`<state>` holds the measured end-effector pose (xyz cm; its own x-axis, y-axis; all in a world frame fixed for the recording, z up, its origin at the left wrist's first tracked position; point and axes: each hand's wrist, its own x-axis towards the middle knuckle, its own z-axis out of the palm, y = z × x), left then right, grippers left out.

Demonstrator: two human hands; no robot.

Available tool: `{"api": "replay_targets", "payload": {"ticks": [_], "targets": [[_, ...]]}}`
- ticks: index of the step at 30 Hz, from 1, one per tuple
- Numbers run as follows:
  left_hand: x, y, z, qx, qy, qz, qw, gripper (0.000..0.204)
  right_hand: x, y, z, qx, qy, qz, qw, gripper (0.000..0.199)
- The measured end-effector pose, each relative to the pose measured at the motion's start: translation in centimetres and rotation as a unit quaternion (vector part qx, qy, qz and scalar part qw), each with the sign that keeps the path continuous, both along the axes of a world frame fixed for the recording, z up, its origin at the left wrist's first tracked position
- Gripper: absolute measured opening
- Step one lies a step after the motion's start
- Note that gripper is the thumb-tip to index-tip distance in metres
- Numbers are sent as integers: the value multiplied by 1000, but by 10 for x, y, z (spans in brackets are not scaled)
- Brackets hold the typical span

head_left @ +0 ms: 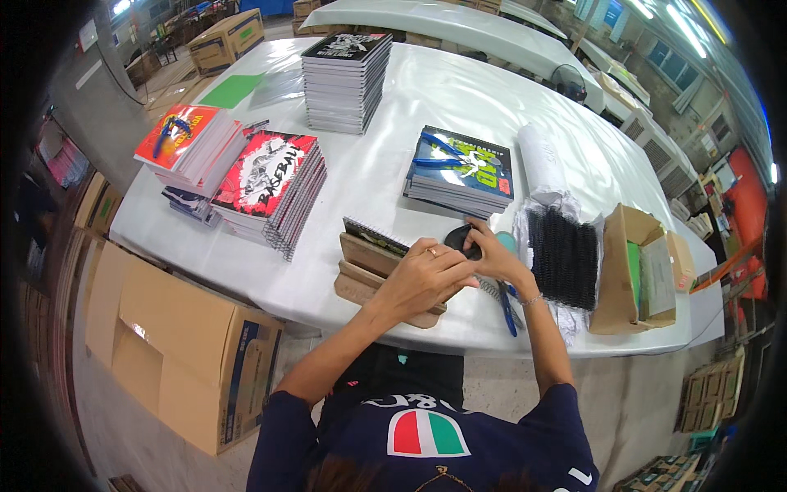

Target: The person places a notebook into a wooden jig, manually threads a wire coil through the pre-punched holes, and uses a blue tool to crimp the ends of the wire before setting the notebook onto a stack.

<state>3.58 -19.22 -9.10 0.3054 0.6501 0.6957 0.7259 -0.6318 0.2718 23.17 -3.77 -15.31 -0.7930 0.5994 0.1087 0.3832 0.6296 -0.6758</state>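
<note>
A wooden holder (362, 284) stands at the table's front edge, with a thin notebook (375, 234) upright in it and wire binding along its top edge. Over the holder's right end, my left hand (426, 279) is closed with fingers curled; what it pinches is hidden. My right hand (497, 257) is closed beside it, fingertips at a round black thing (461, 241); whatever they hold cannot be made out. Blue-handled pliers (509, 312) lie under my right wrist. Next to them is a grey wire coil (490, 288).
Black binding coils (564, 258) lie right, beside an open carton (615, 275). Notebook stacks include a blue-covered one (459, 197) bearing pliers (434, 154), a red one (266, 176), an orange one (176, 143) and a tall black-topped one (344, 86). A large carton (180, 328) stands left.
</note>
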Motion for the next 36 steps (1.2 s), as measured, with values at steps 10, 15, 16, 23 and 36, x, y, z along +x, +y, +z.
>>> {"api": "replay_targets", "payload": {"ticks": [10, 15, 16, 23, 36], "targets": [[-1, 2, -3, 24, -9, -17, 1000, 31, -11, -29, 29, -369, 210, -18, 905, 47], [0, 2, -4, -5, 20, -8, 1000, 30, 9, -37, 55, -493, 341, 162, 784, 62], [-1, 2, -3, -13, 43, -1, 999, 31, 12, -35, 56, -485, 329, 188, 788, 64], [12, -23, 0, -53, -69, 256, 963, 49, 27, -41, 84, -431, 378, 257, 778, 58], [2, -23, -12, -95, -166, 195, 962, 40, 2, -68, 142, -323, 56, 84, 941, 51]]}}
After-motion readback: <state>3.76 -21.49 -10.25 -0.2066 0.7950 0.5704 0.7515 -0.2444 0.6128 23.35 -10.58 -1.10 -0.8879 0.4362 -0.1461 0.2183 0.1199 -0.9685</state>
